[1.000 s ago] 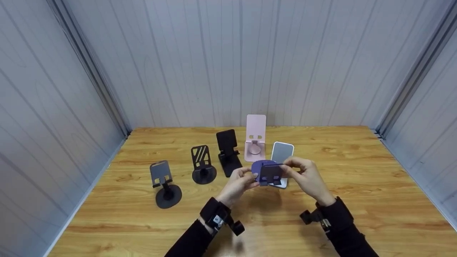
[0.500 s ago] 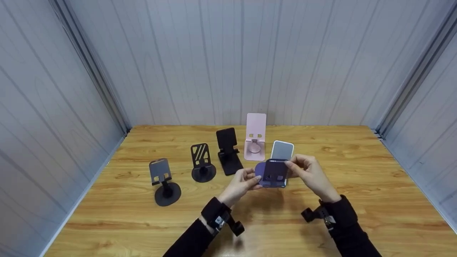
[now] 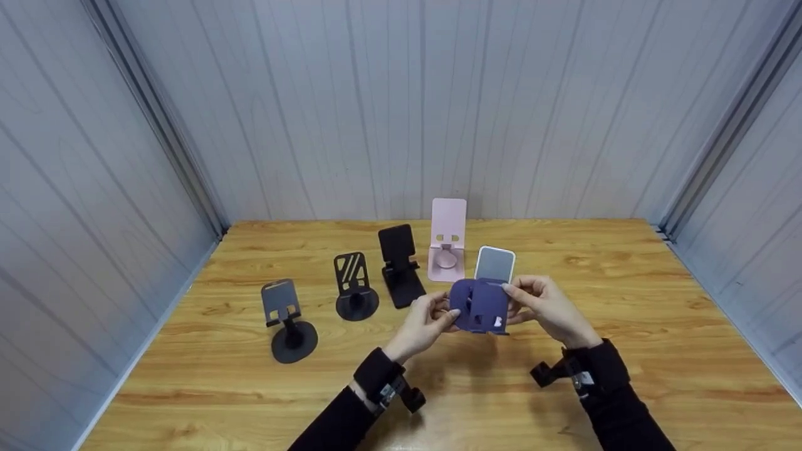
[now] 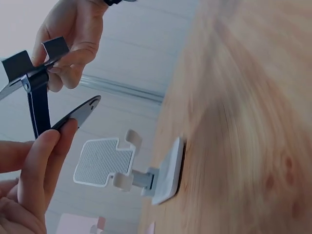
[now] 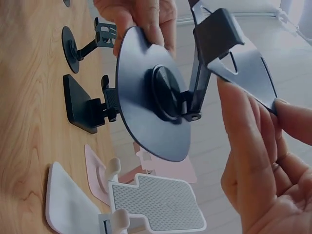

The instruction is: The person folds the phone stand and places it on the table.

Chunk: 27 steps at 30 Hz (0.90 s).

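Observation:
A dark purple-blue phone stand (image 3: 490, 303) is held up off the table between both hands. My left hand (image 3: 421, 327) pinches the edge of its round base (image 5: 136, 100) between thumb and fingers. At the other side, my right hand (image 3: 554, 313) pinches the slotted backrest plate (image 5: 253, 73) near its edge. A hinged arm (image 4: 40, 109) joins base and plate, which stand at an angle to each other. Behind the held stand is a white phone stand (image 3: 495, 263) with a grey textured pad, its lower part hidden in the head view.
Further phone stands stand on the wooden table (image 3: 626, 282): a pink one (image 3: 448, 219) at the back, a black one (image 3: 397, 245), a slotted black one (image 3: 358, 305) and a dark grey one (image 3: 282, 297) at the left. Pale panel walls (image 3: 401, 113) surround the table.
The held stand's backrest has swung, from nearly edge-on to showing its broad face. The stand and right hand have shifted slightly right. The other stands have not moved.

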Tool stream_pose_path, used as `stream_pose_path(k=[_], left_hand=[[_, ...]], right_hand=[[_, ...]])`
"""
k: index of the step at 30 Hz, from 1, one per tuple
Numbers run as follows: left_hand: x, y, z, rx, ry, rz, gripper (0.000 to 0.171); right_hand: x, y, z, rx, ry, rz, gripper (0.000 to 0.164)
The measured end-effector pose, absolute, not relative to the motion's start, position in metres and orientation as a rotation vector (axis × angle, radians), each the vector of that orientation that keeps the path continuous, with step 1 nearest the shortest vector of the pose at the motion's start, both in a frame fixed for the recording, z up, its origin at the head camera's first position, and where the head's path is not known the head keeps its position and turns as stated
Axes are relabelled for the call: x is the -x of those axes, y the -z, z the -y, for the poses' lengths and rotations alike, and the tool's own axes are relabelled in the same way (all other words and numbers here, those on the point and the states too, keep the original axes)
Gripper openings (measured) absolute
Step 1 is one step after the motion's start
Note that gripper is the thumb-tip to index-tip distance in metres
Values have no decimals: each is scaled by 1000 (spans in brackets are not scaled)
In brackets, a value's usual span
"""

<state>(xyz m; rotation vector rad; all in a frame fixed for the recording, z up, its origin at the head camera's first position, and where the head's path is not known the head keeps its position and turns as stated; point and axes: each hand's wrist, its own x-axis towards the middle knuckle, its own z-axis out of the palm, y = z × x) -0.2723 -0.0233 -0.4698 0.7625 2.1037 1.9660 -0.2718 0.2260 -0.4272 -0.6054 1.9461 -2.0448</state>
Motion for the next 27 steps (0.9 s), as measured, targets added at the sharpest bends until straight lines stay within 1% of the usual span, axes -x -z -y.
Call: stream_pose_path(k=[3,10,14,17,21,26,27], left_hand=[[270,468,23,-856,-1933,-2189,28],[268,466,20,-1100,-1790,-2457,20],[267,465,19,-1152,-1701,-2565,19],[267,465,18,-1099,-1740,-2500,18],[268,467,18,-942,-1887,-2310,21],[268,469,18,-756,-2001,-2127,24],[268,469,18,-725,-2013,-2104,24]], right_hand=[[274,431,-228,595,2035,-1897,25],[277,437,-232,596,1964,-1818,25],[278,439,-233,580,1921,-1809,25],[278,439,-232,550,1924,-1795,27],[276,435,-229,486,1948,-1834,26],[270,428,-221,418,1915,-2164,13],[269,426,-220,396,1908,-2256,13]])
